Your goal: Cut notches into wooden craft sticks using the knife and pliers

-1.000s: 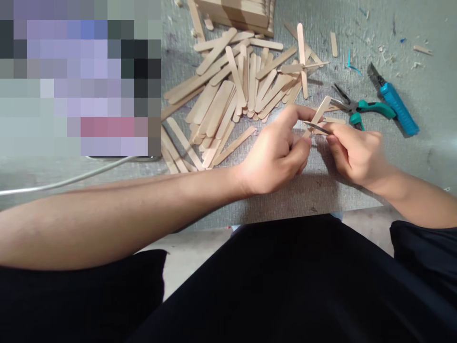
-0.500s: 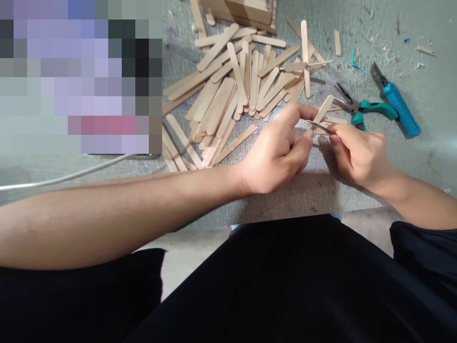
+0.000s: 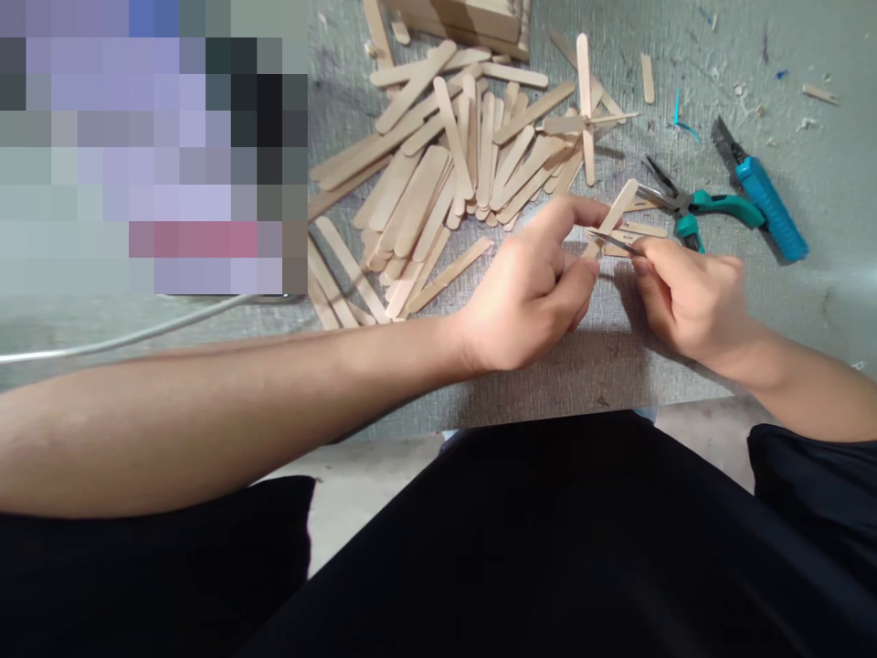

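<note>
Cable (image 3: 137,332): pale, crossing the tabletop at left.
Loose sticks (image 3: 417,196): a heap of flat wooden pieces, many overlapping.
Left hand (image 3: 531,288): thumb and index finger clamped on the held stick (image 3: 622,203).
Held stick: tilted, lower end at the thumb, index finger behind it, rounded upper end jutting past the fingers.
Thin metal tool (image 3: 621,245): crossing the stick (whether they touch cannot be told).
Right hand (image 3: 692,292): thumb and index finger pinched on the tool.
Pliers (image 3: 726,207): lying beyond the right hand, jaws spread.
Blue-handled knife (image 3: 771,206): beside the pliers (rightmost tool).
</note>
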The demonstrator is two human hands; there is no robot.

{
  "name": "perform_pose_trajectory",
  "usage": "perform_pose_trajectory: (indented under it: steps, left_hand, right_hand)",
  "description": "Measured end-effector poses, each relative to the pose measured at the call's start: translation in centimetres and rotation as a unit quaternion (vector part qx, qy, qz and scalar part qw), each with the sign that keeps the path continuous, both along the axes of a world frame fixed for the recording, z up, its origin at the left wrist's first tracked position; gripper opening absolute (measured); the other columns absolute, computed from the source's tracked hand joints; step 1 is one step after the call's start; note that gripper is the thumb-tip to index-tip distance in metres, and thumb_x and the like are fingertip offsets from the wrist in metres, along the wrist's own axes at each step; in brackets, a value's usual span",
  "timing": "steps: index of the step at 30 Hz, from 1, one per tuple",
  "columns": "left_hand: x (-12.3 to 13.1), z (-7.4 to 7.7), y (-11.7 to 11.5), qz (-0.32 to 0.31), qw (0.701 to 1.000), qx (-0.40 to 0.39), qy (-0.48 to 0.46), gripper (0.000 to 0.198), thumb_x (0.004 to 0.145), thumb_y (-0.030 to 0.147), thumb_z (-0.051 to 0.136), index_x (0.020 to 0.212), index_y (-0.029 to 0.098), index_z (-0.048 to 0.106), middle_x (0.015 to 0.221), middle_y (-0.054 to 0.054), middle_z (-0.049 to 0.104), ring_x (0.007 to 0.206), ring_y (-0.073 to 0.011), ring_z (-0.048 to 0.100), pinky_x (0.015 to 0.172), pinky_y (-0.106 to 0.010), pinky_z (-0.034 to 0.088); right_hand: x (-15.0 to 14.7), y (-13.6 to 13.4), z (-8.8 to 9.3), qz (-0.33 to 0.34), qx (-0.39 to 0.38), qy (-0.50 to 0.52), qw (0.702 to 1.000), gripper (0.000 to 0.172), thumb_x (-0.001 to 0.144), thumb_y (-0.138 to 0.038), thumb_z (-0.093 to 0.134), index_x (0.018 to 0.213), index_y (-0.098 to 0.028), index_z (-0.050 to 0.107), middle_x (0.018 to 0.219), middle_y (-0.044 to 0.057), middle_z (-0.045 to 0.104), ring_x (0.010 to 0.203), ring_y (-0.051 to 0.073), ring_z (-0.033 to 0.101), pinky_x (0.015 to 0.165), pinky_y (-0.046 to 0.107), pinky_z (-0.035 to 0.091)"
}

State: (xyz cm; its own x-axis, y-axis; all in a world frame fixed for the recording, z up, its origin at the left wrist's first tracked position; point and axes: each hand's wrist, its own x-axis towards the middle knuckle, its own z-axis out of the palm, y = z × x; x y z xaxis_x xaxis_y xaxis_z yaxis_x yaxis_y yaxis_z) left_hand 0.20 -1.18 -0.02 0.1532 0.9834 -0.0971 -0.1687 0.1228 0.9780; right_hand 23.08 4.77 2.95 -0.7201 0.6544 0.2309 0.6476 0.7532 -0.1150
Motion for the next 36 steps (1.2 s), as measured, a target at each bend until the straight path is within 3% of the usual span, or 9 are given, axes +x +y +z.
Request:
perform_pose_trajectory:
  steps: [7, 12, 16, 19, 23, 27, 29, 33, 36]
  left_hand:
    - [0.1, -0.5, 0.0, 0.008, 0.999, 0.036, 0.019, 0.026, 0.115, 0.027, 0.062, 0.139, 0.020, 0.057, 0.053, 0.009, 0.058, 0.043, -0.0161, 0.053, 0.047, -0.029, 0.039]
    - [-0.1, -0.6, -0.4, 0.036, 0.993, 0.051, 0.097, 0.028, 0.112, 0.030, 0.066, 0.140, 0.022, 0.064, 0.057, 0.008, 0.056, 0.048, -0.0173, 0.049, 0.055, -0.033, 0.036]
    - [-0.2, 0.2, -0.6, 0.035, 0.982, 0.078, 0.168, 0.031, 0.107, 0.023, 0.067, 0.138, 0.023, 0.066, 0.064, 0.006, 0.063, 0.053, -0.0188, 0.050, 0.060, -0.035, 0.036]
    - [-0.2, 0.5, -0.6, 0.043, 0.981, 0.080, 0.174, 0.034, 0.102, 0.019, 0.070, 0.135, 0.023, 0.067, 0.063, 0.008, 0.063, 0.052, -0.0178, 0.049, 0.060, -0.035, 0.034]
    - [-0.2, 0.4, -0.6, 0.037, 0.984, 0.072, 0.159, 0.025, 0.106, 0.020, 0.068, 0.131, 0.024, 0.066, 0.061, 0.007, 0.061, 0.050, -0.0169, 0.050, 0.055, -0.035, 0.033]
    - [-0.9, 0.4, -0.2, -0.022, 0.992, 0.046, 0.118, 0.030, 0.109, 0.023, 0.063, 0.138, 0.024, 0.059, 0.058, 0.010, 0.061, 0.046, -0.0152, 0.053, 0.049, -0.031, 0.037]
    - [-1.4, 0.7, 0.4, -0.068, 0.993, 0.016, 0.097, 0.029, 0.108, 0.024, 0.062, 0.137, 0.023, 0.060, 0.056, 0.009, 0.063, 0.044, -0.0147, 0.055, 0.047, -0.029, 0.040]
    - [-2.4, 2.1, 1.9, -0.129, 0.980, -0.034, 0.146, 0.015, 0.104, 0.023, 0.067, 0.115, 0.024, 0.076, 0.063, 0.003, 0.073, 0.044, -0.0137, 0.059, 0.045, -0.028, 0.044]
    - [-3.0, 3.1, 3.0, -0.199, 0.960, -0.047, 0.189, 0.009, 0.098, 0.021, 0.073, 0.096, 0.023, 0.082, 0.071, 0.000, 0.079, 0.048, -0.0144, 0.064, 0.045, -0.028, 0.045]
  right_hand:
    - [-0.1, -0.4, 0.3, -0.011, 0.009, -0.022, 1.000, 0.038, 0.123, -0.032, 0.045, 0.105, -0.021, 0.078, 0.069, 0.003, 0.074, 0.062, 0.018, 0.067, 0.058, 0.036, 0.036]
    - [0.0, -0.7, 0.9, -0.003, 0.009, -0.040, 0.999, 0.033, 0.122, -0.029, 0.048, 0.106, -0.020, 0.076, 0.079, 0.004, 0.081, 0.062, 0.017, 0.068, 0.059, 0.038, 0.034]
    - [0.3, -1.3, 1.2, 0.000, 0.015, -0.077, 0.997, 0.027, 0.119, -0.025, 0.051, 0.114, -0.020, 0.076, 0.083, 0.006, 0.083, 0.062, 0.018, 0.067, 0.058, 0.039, 0.032]
    - [0.5, -1.6, 1.2, 0.008, 0.048, -0.083, 0.995, 0.024, 0.115, -0.020, 0.054, 0.118, -0.019, 0.078, 0.079, 0.005, 0.081, 0.058, 0.018, 0.064, 0.056, 0.038, 0.029]
    - [0.4, -1.4, 0.8, 0.020, 0.084, -0.076, 0.993, 0.022, 0.113, -0.018, 0.057, 0.107, -0.020, 0.078, 0.076, 0.003, 0.079, 0.058, 0.016, 0.062, 0.056, 0.038, 0.030]
    - [0.8, -0.7, 0.6, 0.067, 0.105, -0.004, 0.992, 0.024, 0.115, -0.025, 0.056, 0.105, -0.022, 0.077, 0.072, 0.000, 0.073, 0.060, 0.015, 0.060, 0.058, 0.036, 0.034]
    - [1.4, -0.2, 0.8, 0.077, 0.075, 0.044, 0.993, 0.025, 0.117, -0.028, 0.053, 0.111, -0.023, 0.077, 0.075, 0.000, 0.075, 0.062, 0.016, 0.062, 0.059, 0.036, 0.037]
    - [2.8, 1.3, 1.4, 0.073, -0.030, 0.075, 0.994, 0.022, 0.119, -0.035, 0.055, 0.114, -0.025, 0.074, 0.071, -0.002, 0.071, 0.060, 0.017, 0.063, 0.060, 0.036, 0.041]
    - [3.3, 2.3, 1.5, 0.101, -0.040, 0.087, 0.990, 0.013, 0.116, -0.032, 0.057, 0.113, -0.027, 0.069, 0.084, -0.001, 0.078, 0.070, 0.018, 0.071, 0.064, 0.035, 0.046]
